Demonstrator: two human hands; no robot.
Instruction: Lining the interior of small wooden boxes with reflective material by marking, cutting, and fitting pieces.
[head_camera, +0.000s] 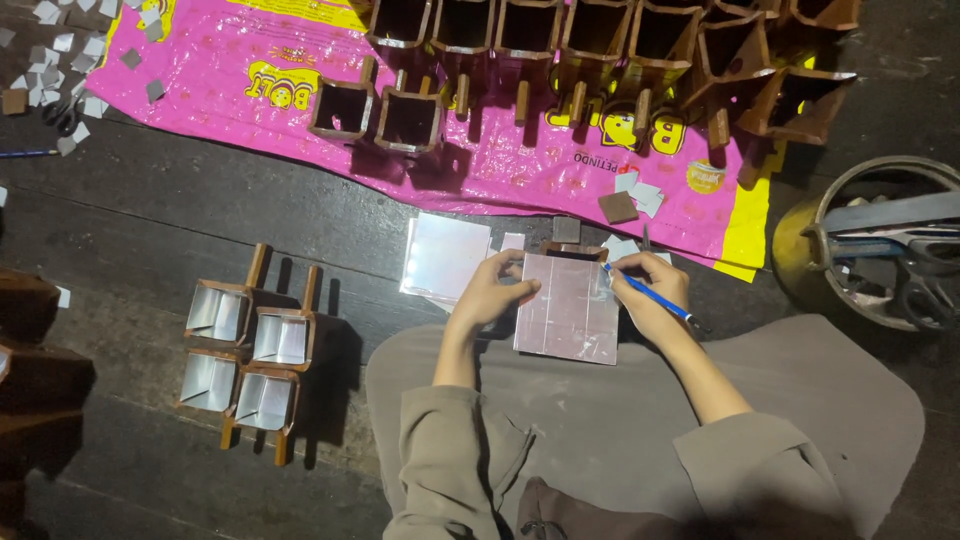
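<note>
Far left: four small wooden boxes (243, 355) stand on the dark floor (150, 215), clustered two by two, each lined with shiny foil and fitted with a short wooden handle. Above them lies a pink plastic sheet (200, 60) carrying rows of unlined brown boxes (560, 45). Centre: a stack of reflective squares (445, 257) lies flat on the floor, just left of the hands. The left hand (492, 293) presses fingers down on the left edge of a reflective sheet (567, 308). This sheet is rectangular, silvery with a pinkish cast, faintly marked by straight lines, and rests on the person's lap edge. The right hand (650, 290) pinches a blue pen (645, 292), tip at the sheet's upper right. Far right: a round metal container (880, 240) holds tools.
</note>
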